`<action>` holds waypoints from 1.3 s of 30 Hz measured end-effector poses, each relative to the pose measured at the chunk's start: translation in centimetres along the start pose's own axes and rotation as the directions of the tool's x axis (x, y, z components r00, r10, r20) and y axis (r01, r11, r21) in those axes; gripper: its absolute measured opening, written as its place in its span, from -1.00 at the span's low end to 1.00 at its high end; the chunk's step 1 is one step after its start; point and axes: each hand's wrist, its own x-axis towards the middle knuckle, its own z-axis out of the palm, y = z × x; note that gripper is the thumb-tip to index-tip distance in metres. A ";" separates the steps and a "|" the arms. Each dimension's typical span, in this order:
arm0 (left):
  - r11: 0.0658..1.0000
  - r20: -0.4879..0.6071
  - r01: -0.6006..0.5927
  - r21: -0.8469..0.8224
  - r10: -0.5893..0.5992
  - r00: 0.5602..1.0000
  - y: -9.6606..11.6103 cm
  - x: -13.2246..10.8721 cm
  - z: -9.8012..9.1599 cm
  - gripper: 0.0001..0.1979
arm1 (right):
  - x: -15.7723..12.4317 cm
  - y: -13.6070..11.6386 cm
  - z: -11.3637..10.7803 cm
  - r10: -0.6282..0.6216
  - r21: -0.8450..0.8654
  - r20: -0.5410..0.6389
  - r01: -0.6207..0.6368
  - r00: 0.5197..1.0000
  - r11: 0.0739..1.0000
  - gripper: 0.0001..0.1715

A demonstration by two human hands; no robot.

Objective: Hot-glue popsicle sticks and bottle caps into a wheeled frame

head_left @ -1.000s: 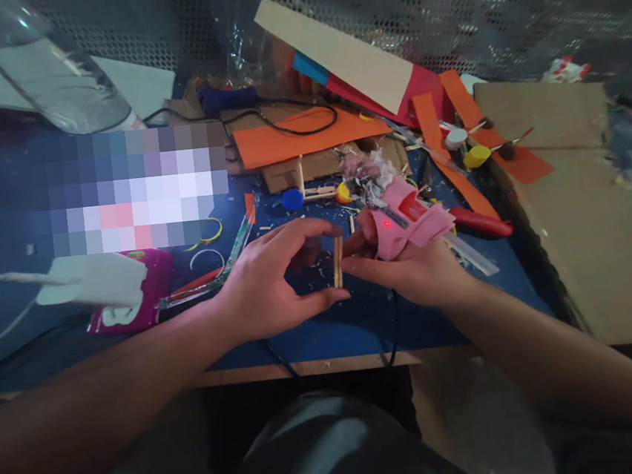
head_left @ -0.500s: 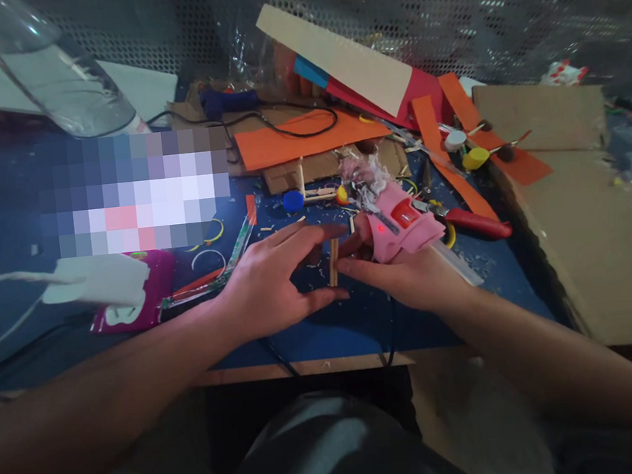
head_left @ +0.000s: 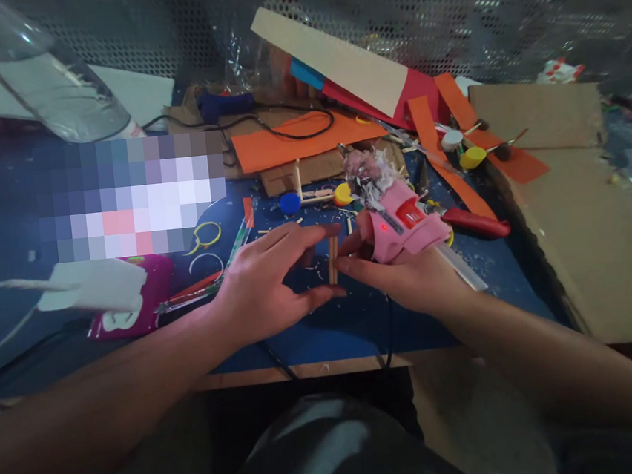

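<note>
My left hand [head_left: 261, 279] grips a short pair of thin wooden sticks [head_left: 333, 261] by the ends, with the thumb below and a fingertip above. The sticks stand on end side by side, as seen from here. Against their right side rest the thumb and fingertip of my right hand [head_left: 415, 279]. That hand also holds a pink glue gun [head_left: 408, 232], its red light lit and a clear glue stick [head_left: 464, 267] poking out behind. Grey, stringy fluff [head_left: 369, 176] surrounds the front of the gun. Part of my right fingers is hidden behind it.
Behind my hands lies a stick frame with a blue cap [head_left: 290, 204] and a yellow cap [head_left: 342, 193]. Red-handled pliers [head_left: 476, 222] lie right, beside cardboard [head_left: 596, 240]. Orange sheet [head_left: 285, 144] is at the back. Left are a power strip [head_left: 156, 289] and a bottle [head_left: 65, 97].
The view has shifted slightly. Both hands keep nearly the same pose around the sticks, and the glue gun has tipped a little.
</note>
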 end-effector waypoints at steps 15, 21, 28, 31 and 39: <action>0.858 -0.165 0.081 -0.507 -0.189 0.968 -0.5 0.5 -0.5 -0.28 | -0.4 0.7 -2.1 -0.147 0.426 0.025 0.123 0.989 0.896 -0.33; 0.839 -0.186 0.082 -0.538 -0.213 0.959 -0.4 0.4 -0.6 -0.27 | -0.4 0.6 -2.5 -0.132 0.357 0.136 0.075 0.982 0.931 -0.53; 0.853 -0.208 0.088 -0.515 -0.223 0.952 -0.4 0.1 -0.5 -0.23 | -1.1 0.6 -2.4 -0.154 0.383 0.087 0.109 0.984 0.917 -0.48; 0.866 -0.218 0.061 -0.497 -0.192 0.957 -0.4 0.0 -0.5 -0.20 | -1.4 0.5 -2.2 -0.076 0.368 0.087 0.038 0.993 0.929 -0.49; 0.864 -0.204 0.013 -0.504 -0.134 0.970 -0.5 0.1 -0.6 -0.16 | -1.6 0.7 -2.6 0.106 0.234 0.042 -0.113 0.993 0.966 -0.46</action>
